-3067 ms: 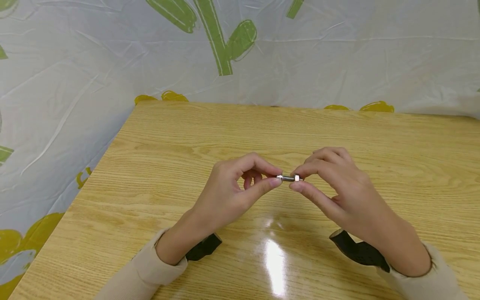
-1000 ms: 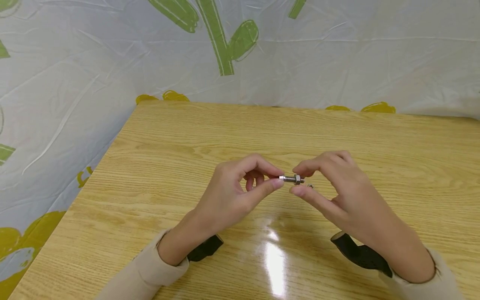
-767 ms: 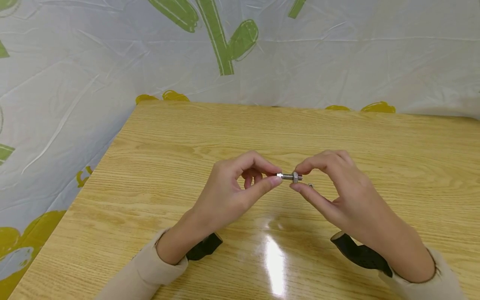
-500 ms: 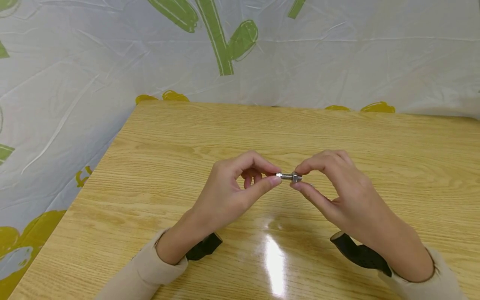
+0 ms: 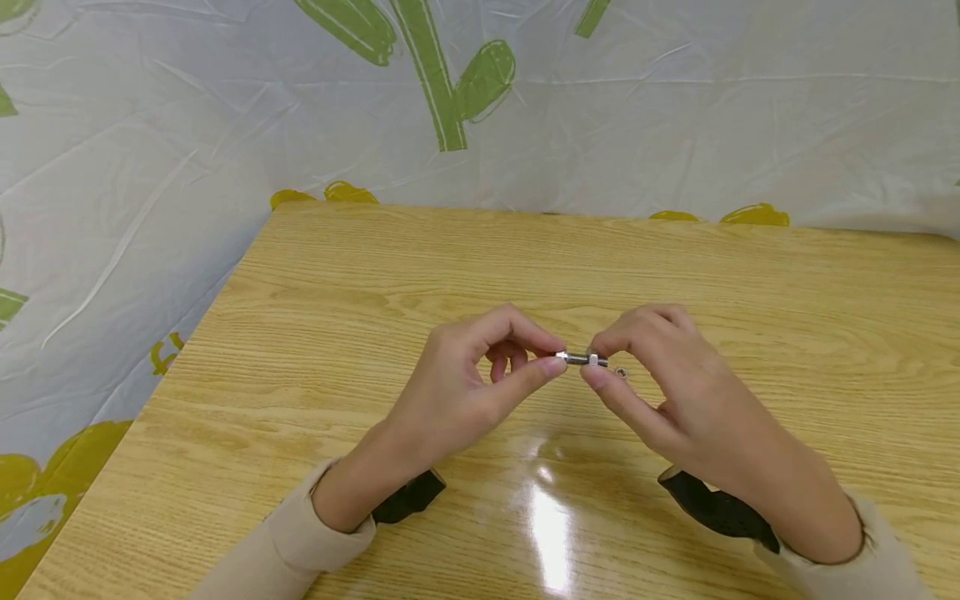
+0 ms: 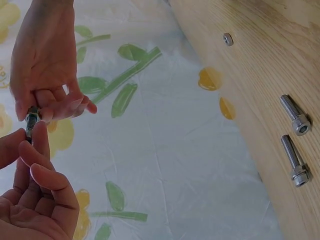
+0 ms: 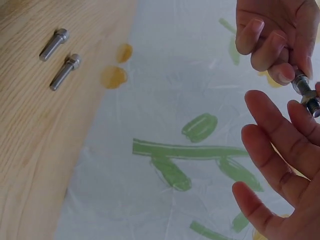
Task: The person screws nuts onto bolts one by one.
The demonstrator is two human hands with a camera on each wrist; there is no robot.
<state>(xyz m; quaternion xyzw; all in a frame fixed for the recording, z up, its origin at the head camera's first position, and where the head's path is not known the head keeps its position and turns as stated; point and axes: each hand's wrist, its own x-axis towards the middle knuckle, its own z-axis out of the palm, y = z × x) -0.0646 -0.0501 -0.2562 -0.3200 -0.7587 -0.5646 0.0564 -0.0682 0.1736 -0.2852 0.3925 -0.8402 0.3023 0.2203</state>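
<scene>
In the head view, my left hand (image 5: 465, 392) pinches the head of a metal bolt (image 5: 577, 359) between thumb and index finger. The bolt lies level, its threaded end pointing right. A hex nut (image 5: 593, 360) sits on the thread near that end, a short tip showing beyond it. The thumb and index finger of my right hand (image 5: 690, 400) pinch this nut. From the left wrist, the bolt (image 6: 31, 120) appears between both hands, partly covered by fingers. The right wrist view shows the bolt (image 7: 301, 84) and nut (image 7: 311, 101) at its right edge.
A loose nut (image 5: 621, 372) lies on the wooden table (image 5: 450, 258), just beyond my right thumb in the head view. Two socket-head bolts, a nearer bolt (image 7: 65, 71) and another bolt (image 7: 54, 44), lie side by side there. A flower-patterned sheet (image 5: 600, 117) hangs behind.
One second ago my right finger and thumb stood apart around the nut; they closed on it and now pinch it. Its facets have turned between frames. The left hand keeps the bolt head nearly still.
</scene>
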